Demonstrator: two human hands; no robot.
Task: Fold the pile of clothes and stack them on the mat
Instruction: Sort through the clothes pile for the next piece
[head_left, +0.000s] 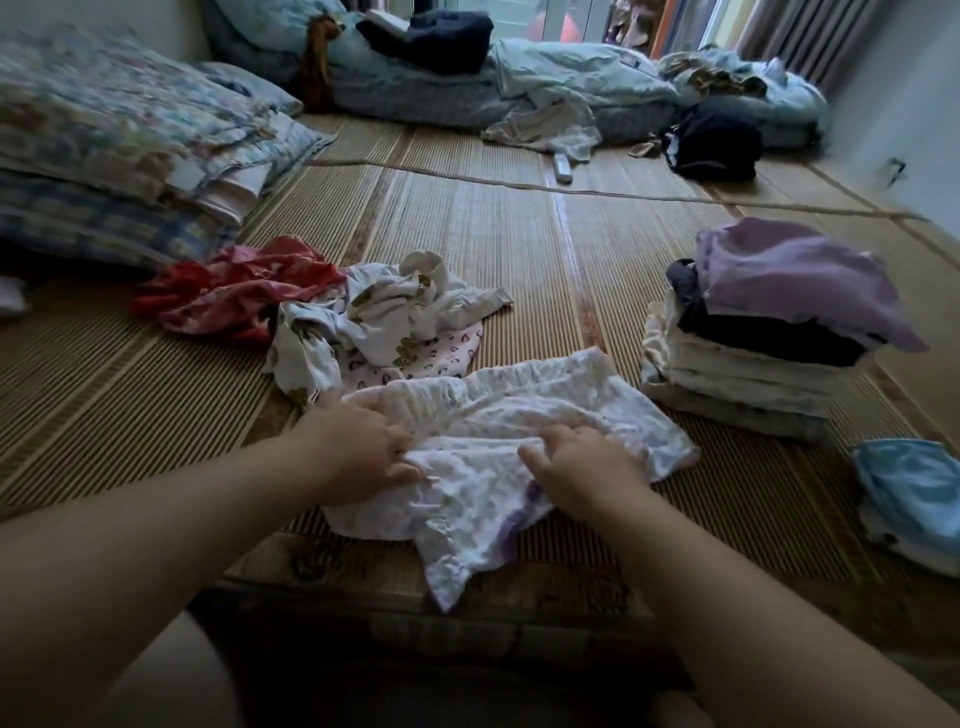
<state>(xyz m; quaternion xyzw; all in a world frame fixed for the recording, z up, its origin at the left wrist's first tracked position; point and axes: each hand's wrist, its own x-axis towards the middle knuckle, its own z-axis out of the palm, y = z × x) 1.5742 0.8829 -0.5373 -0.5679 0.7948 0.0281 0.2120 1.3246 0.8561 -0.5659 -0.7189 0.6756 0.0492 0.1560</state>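
- Both hands are on the white printed garment (524, 410). The left hand (363, 441) pinches a fold of it between curled fingers and thumb. The right hand (582, 462) has its fingers curled down into the cloth, apparently gathering it.
- That garment lies on the mat (519, 249) just in front of the person, between the unfolded pile (374, 312) on the left and the folded stack (753, 364) on the right.
- Risk: the cloth is rumpled under both hands, so a fold made now would likely trap creases and come out lopsided.
- Risk: its left edge touches the unfolded pile, so a wide sweep could drag loose pieces along.
- Risk: the folded stack already leans, with its purple top piece overhanging. Another piece set down off-centre could tip it.
- Long axis: from near-left to far-right across the mat. The gathered waistband edge faces away from the person, and a loose flap trails back toward them.
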